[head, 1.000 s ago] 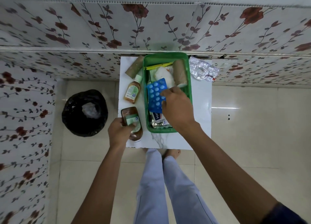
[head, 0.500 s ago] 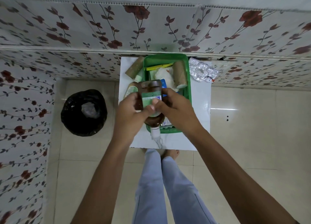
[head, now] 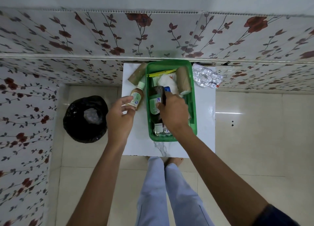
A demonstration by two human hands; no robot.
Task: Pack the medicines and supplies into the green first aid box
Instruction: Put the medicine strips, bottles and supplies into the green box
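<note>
The green first aid box (head: 194, 96) stands on a small white table (head: 202, 137). My right hand (head: 173, 112) grips a dark brown bottle (head: 155, 96) with a green label, lying lengthwise inside the box. Under it show a blue blister pack (head: 167, 88), white gauze (head: 165, 80), a brown bandage roll (head: 183, 79) and a yellow strip (head: 161, 73). My left hand (head: 121, 117) hovers with its fingers apart, just in front of a small amber bottle (head: 136, 98) lying on the table left of the box.
A brown roll (head: 136, 74) lies at the table's back left. Silver foil blister strips (head: 206, 76) lie at the back right. A black-lined bin (head: 85, 119) stands on the floor to the left. The flowered wall is directly behind the table; my legs are below it.
The dark bottle went from my left hand by the table's left side, through both hands, into the box under my right hand. My left hand let go and moved toward the amber bottle.
</note>
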